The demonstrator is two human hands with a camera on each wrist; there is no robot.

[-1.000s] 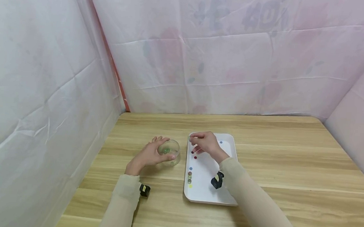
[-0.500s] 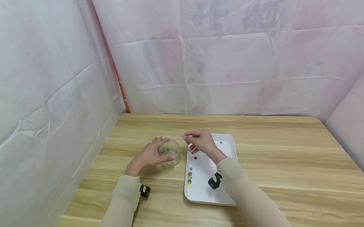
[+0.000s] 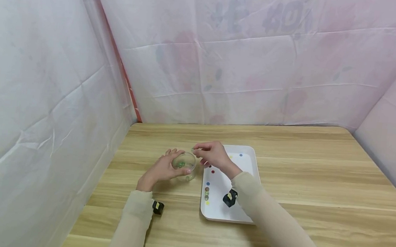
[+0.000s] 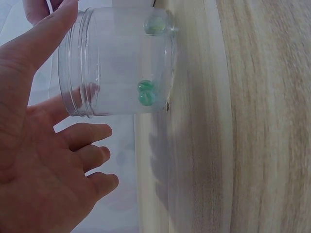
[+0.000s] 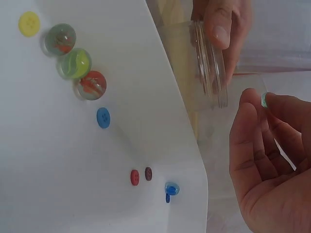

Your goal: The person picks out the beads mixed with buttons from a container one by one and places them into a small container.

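A: Where is the small glass marble [image 5: 264, 99]?
B: Pinched in the right hand [image 3: 213, 154], just above and right of the clear plastic jar [image 3: 184, 165].
A: And the left hand [image 3: 162, 168]?
B: Curled round that upright jar on the wooden table [image 3: 303, 166].

A wooden bench [image 3: 302, 178] is seen, walled in by pale pink floral sheeting [image 3: 241, 65]. A white tray [image 3: 247, 162] is set on it. On the tray are laid three marbles [image 5: 74, 63] in a row, a yellow button [image 5: 29, 23], a blue button [image 5: 103, 117] and two red buttons [image 5: 141, 175].
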